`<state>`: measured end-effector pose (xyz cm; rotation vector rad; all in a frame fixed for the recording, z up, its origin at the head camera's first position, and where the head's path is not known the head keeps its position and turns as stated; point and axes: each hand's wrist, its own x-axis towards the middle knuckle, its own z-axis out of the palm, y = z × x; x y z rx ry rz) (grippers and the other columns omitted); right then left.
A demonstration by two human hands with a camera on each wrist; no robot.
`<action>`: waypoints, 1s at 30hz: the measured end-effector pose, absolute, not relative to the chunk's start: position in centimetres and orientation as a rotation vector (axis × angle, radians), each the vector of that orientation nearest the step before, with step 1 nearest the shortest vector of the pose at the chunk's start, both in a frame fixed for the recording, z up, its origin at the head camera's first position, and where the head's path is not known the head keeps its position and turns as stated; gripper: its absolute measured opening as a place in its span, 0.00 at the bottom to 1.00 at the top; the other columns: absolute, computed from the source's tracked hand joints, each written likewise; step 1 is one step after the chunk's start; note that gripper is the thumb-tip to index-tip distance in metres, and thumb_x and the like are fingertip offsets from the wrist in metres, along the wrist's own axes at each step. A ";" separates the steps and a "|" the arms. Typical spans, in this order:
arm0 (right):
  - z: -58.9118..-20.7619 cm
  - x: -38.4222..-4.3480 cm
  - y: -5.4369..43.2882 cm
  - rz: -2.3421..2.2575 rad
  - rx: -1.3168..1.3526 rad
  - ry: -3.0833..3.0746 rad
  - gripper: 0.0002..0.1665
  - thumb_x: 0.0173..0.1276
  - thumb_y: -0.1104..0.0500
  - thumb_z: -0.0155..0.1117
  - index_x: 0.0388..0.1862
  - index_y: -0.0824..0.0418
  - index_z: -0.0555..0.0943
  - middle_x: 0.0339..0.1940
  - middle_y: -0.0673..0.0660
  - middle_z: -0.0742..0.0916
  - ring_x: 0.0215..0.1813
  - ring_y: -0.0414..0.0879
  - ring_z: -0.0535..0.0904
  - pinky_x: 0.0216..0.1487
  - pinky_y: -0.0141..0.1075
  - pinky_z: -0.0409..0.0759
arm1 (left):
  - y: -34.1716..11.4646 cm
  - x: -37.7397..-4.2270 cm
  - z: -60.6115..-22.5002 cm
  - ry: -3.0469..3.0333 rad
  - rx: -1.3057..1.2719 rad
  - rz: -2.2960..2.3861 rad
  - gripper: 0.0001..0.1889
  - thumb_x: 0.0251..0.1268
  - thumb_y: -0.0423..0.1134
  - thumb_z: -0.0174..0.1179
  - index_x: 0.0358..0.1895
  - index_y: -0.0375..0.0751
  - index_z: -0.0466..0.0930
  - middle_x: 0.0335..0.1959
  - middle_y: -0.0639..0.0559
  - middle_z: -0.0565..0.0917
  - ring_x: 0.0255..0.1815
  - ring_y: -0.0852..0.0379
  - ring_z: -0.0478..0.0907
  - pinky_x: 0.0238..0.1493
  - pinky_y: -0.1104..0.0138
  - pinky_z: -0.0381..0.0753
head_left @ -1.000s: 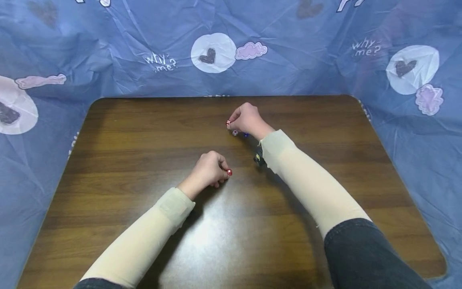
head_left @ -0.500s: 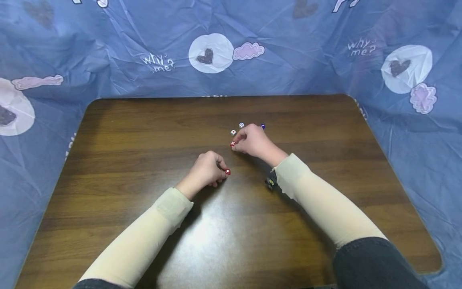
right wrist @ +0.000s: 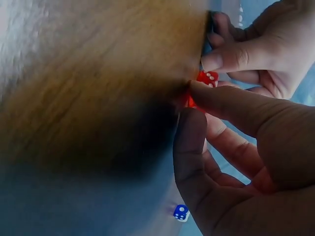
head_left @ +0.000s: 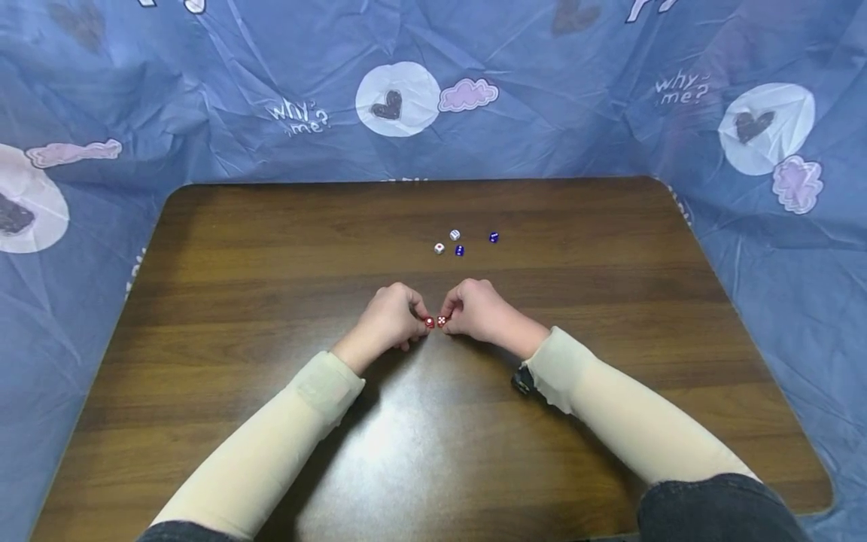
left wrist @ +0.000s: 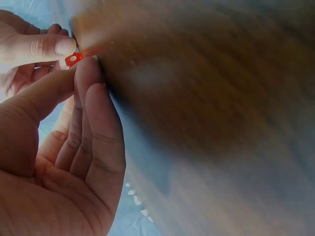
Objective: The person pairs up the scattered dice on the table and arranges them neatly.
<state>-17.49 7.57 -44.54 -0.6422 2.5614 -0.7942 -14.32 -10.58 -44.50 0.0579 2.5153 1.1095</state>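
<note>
Near the middle of the table, my left hand (head_left: pixel 394 316) pinches a red die (head_left: pixel 430 322) with white dots between thumb and fingers. Facing it, my right hand (head_left: pixel 477 310) pinches a second red die (head_left: pixel 442 321). The two red dice are side by side, very close; I cannot tell whether they touch. Fingertips partly hide both. In the right wrist view one red die (right wrist: pixel 209 77) shows beyond the right fingertips. Behind the hands lie two white dice, one nearer (head_left: pixel 439 248) and one farther (head_left: pixel 454 235), and two blue dice, one nearer (head_left: pixel 460 250) and one at right (head_left: pixel 494 237).
The brown wooden table (head_left: pixel 271 248) has rounded corners. A blue patterned cloth (head_left: pixel 257 60) hangs behind it and at both sides. A small black device (head_left: pixel 523 380) sits under the right wrist. Pale sleeves (head_left: pixel 264 444) cover the forearms.
My right hand has brought its red die from beside the loose dice toward me, up to the left hand's die. The loose dice are now uncovered. The left hand has stayed in place.
</note>
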 end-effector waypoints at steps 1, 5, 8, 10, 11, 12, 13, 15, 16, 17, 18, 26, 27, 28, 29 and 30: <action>-44.6 -17.4 7.5 -0.803 -0.644 2.560 0.07 0.53 0.64 0.79 0.25 0.56 0.87 0.17 0.45 0.83 0.24 0.40 0.76 0.31 0.36 0.75 | -10.6 -14.3 -44.5 2.515 0.058 1.111 0.06 0.56 0.28 0.73 0.26 0.41 0.86 0.16 0.48 0.83 0.14 0.50 0.82 0.13 0.67 0.80; -44.7 -17.1 7.4 -0.814 -0.650 2.558 0.08 0.54 0.64 0.80 0.25 0.56 0.87 0.17 0.46 0.83 0.24 0.39 0.76 0.32 0.36 0.75 | -10.6 -14.1 -44.5 2.508 0.054 1.117 0.06 0.56 0.27 0.73 0.27 0.40 0.86 0.16 0.47 0.83 0.15 0.49 0.83 0.13 0.67 0.81; -44.8 -17.1 7.4 -0.813 -0.660 2.562 0.08 0.54 0.64 0.80 0.25 0.56 0.87 0.17 0.46 0.82 0.24 0.39 0.76 0.32 0.36 0.75 | -10.6 -14.1 -44.5 2.506 0.056 1.122 0.06 0.56 0.27 0.73 0.27 0.40 0.86 0.16 0.46 0.84 0.15 0.48 0.83 0.14 0.67 0.81; -44.8 -17.0 7.4 -0.820 -0.657 2.556 0.07 0.54 0.65 0.79 0.25 0.56 0.87 0.18 0.46 0.83 0.25 0.39 0.76 0.32 0.35 0.76 | -10.5 -14.1 -44.6 2.505 0.060 1.124 0.06 0.56 0.27 0.73 0.27 0.40 0.86 0.16 0.47 0.84 0.15 0.48 0.83 0.14 0.67 0.81; -44.8 -17.0 7.4 -0.822 -0.655 2.554 0.07 0.54 0.65 0.79 0.26 0.56 0.87 0.18 0.46 0.83 0.25 0.39 0.76 0.31 0.35 0.76 | -10.5 -14.1 -44.6 2.504 0.063 1.124 0.06 0.56 0.27 0.73 0.27 0.40 0.86 0.16 0.47 0.84 0.15 0.48 0.83 0.14 0.67 0.81; -44.9 -17.0 7.4 -0.825 -0.651 2.552 0.07 0.54 0.65 0.79 0.26 0.56 0.87 0.18 0.46 0.83 0.25 0.39 0.76 0.31 0.35 0.76 | -10.5 -14.2 -44.6 2.501 0.063 1.124 0.06 0.56 0.27 0.73 0.27 0.40 0.86 0.17 0.47 0.84 0.16 0.48 0.83 0.14 0.67 0.81; -44.9 -17.0 7.4 -0.828 -0.645 2.548 0.07 0.55 0.65 0.79 0.26 0.56 0.87 0.18 0.46 0.83 0.25 0.39 0.77 0.31 0.35 0.76 | -10.5 -14.1 -44.7 2.500 0.062 1.124 0.06 0.56 0.27 0.73 0.27 0.40 0.86 0.17 0.47 0.84 0.16 0.49 0.83 0.14 0.67 0.81; -45.0 -16.9 7.3 -0.833 -0.637 2.544 0.07 0.55 0.65 0.79 0.27 0.56 0.87 0.19 0.46 0.83 0.25 0.39 0.77 0.31 0.35 0.76 | -10.6 -14.1 -44.7 2.497 0.064 1.127 0.06 0.56 0.28 0.73 0.28 0.40 0.86 0.17 0.47 0.84 0.16 0.49 0.83 0.14 0.67 0.82; -45.0 -16.9 7.3 -0.832 -0.636 2.544 0.07 0.55 0.65 0.79 0.27 0.56 0.87 0.19 0.46 0.83 0.25 0.39 0.77 0.31 0.35 0.76 | -10.6 -14.1 -44.7 2.498 0.064 1.124 0.06 0.57 0.28 0.73 0.28 0.40 0.86 0.17 0.47 0.84 0.16 0.49 0.83 0.14 0.67 0.82; -45.0 -16.9 7.3 -0.831 -0.638 2.547 0.07 0.55 0.65 0.79 0.27 0.57 0.87 0.19 0.46 0.83 0.25 0.39 0.77 0.31 0.35 0.76 | -10.6 -14.1 -44.7 2.500 0.064 1.123 0.06 0.57 0.28 0.73 0.28 0.41 0.86 0.16 0.47 0.84 0.16 0.49 0.83 0.14 0.67 0.82; -45.0 -16.9 7.3 -0.829 -0.639 2.547 0.07 0.55 0.65 0.79 0.28 0.57 0.87 0.19 0.46 0.83 0.25 0.39 0.77 0.31 0.35 0.76 | -10.6 -14.1 -44.7 2.501 0.061 1.122 0.06 0.57 0.28 0.73 0.28 0.41 0.86 0.16 0.47 0.84 0.16 0.49 0.83 0.14 0.67 0.82; -44.9 -16.9 7.3 -0.826 -0.640 2.539 0.07 0.55 0.65 0.79 0.29 0.57 0.87 0.19 0.47 0.83 0.25 0.40 0.77 0.31 0.35 0.77 | -10.6 -14.1 -44.6 2.514 0.067 1.101 0.06 0.56 0.29 0.72 0.28 0.43 0.86 0.15 0.48 0.83 0.15 0.49 0.83 0.14 0.66 0.81; -44.9 -16.9 7.3 -0.828 -0.637 2.535 0.07 0.56 0.65 0.79 0.30 0.57 0.87 0.19 0.47 0.83 0.26 0.41 0.77 0.31 0.35 0.77 | -10.6 -14.1 -44.6 2.520 0.075 1.095 0.06 0.55 0.29 0.72 0.28 0.43 0.85 0.15 0.49 0.83 0.14 0.50 0.82 0.14 0.66 0.81; -44.9 -17.0 7.3 -0.829 -0.635 2.534 0.07 0.56 0.65 0.79 0.30 0.57 0.87 0.20 0.47 0.83 0.26 0.41 0.77 0.31 0.35 0.77 | -10.6 -14.2 -44.7 2.524 0.082 1.089 0.06 0.55 0.29 0.72 0.28 0.43 0.85 0.15 0.49 0.83 0.14 0.50 0.82 0.14 0.67 0.81; -44.9 -17.0 7.3 -0.831 -0.632 2.532 0.07 0.56 0.65 0.79 0.30 0.57 0.87 0.20 0.47 0.83 0.26 0.41 0.77 0.32 0.35 0.77 | -10.6 -14.2 -44.7 2.529 0.090 1.083 0.06 0.55 0.29 0.72 0.28 0.43 0.85 0.15 0.49 0.83 0.14 0.51 0.82 0.14 0.67 0.80; -44.8 -17.0 7.3 -0.832 -0.631 2.531 0.07 0.56 0.65 0.79 0.30 0.57 0.87 0.20 0.47 0.83 0.26 0.41 0.77 0.32 0.36 0.77 | -10.7 -14.2 -44.7 2.534 0.097 1.076 0.06 0.55 0.29 0.73 0.29 0.42 0.85 0.15 0.50 0.83 0.14 0.51 0.82 0.14 0.67 0.80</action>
